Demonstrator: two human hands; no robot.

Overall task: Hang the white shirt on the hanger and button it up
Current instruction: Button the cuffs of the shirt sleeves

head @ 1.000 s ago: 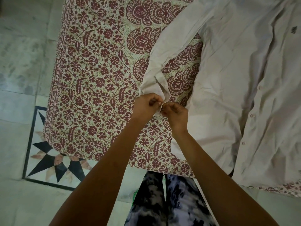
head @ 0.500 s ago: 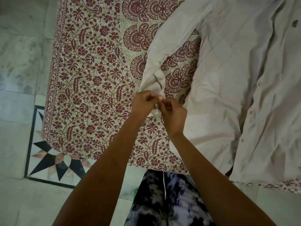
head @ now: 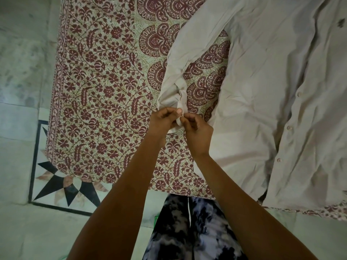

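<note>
Right now the cuff (head: 178, 122) of the white shirt (head: 262, 91) is pinched by the left hand (head: 165, 121) and the right hand (head: 199, 132), fingers curled. Most of the cuff is hidden by the fingers, so its button cannot be made out. Past the grip the sleeve (head: 187, 53) is bunched. Right of the grip the shirt is spread on the bed cover (head: 103, 91), cut off at the edge.

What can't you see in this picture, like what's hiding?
Head view only:
- Cuff button of the white cotton shirt: covered by the left hand and right hand pinching the sleeve cuff; fastened or not, cannot tell.
- Shirt collar and far sleeve: cut off by the top and right edges.
- Hanger: not in view.
- Small dark chest emblem: too small to read.
</note>
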